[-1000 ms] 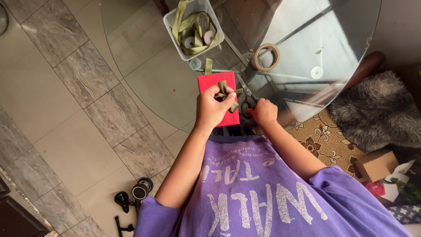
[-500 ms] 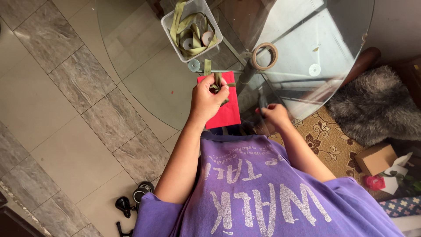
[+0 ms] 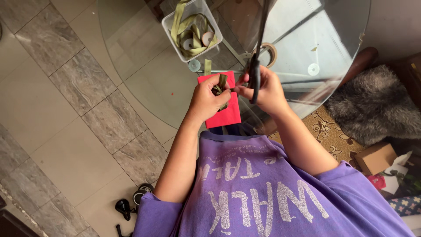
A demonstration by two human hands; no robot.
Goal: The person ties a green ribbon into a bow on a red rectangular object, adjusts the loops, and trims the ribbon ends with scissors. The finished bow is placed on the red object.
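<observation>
L hand (image 3: 209, 98) pinches olive ribbon bow (image 3: 220, 87) on red packet (image 3: 223, 112), desk (image 3: 144, 74) centre. R hand (image 3: 265, 90), down at 4 o'clock half a sec ago, now up at bow's 3 o'clock, closed round black scissors (image 3: 255, 74), blades pointing to 12. Looks ready to trim. Ribbon tub (image 3: 192, 28) at 11, tape roll (image 3: 267, 52) at 1.

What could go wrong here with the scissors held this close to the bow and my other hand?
The right hand holds the dark scissors upright, right beside the left hand, which pinches the olive ribbon bow on the red card. A slip might nick the left fingers or cut a bow loop. The bow could also loosen if the pinch eases.
</observation>
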